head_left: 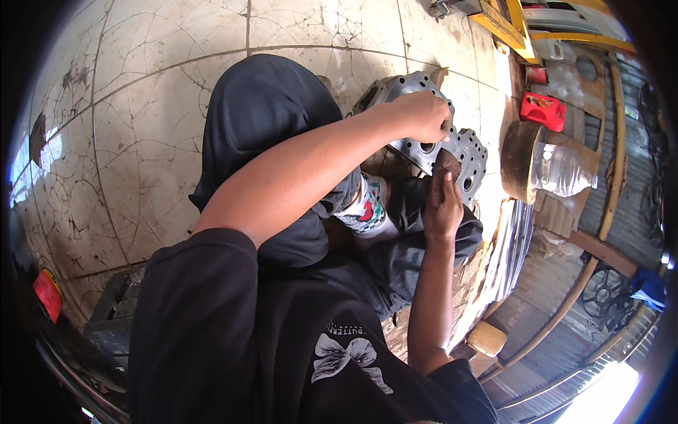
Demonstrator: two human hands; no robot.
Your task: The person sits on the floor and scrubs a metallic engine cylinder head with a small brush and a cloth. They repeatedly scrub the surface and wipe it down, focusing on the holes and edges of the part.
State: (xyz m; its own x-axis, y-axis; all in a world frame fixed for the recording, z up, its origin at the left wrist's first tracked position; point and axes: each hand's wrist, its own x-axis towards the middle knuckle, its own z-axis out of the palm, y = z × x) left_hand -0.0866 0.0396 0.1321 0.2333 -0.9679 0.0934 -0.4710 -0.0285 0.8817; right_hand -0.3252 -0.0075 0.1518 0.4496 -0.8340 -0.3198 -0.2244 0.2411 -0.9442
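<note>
A grey cast-metal engine part [405,87] with several round holes rests on my raised knees, above my dark trousers [268,106]. My left hand [424,115] reaches across and grips its upper edge, fingers curled over the rim. My right hand [442,203] comes up from below. Its fingers press a small dark brown abrasive piece [446,162] flat against the part's face, near one of the holes. The part's lower half is hidden behind my arms and knees.
Cracked pale floor tiles [141,141] spread to the left. On the right, a clear plastic bottle [563,169] lies by a round brown drum [519,161], with a red container [542,111] behind. Corrugated metal sheet [512,247], a wooden block [487,338] and yellow bars [505,25] line that side.
</note>
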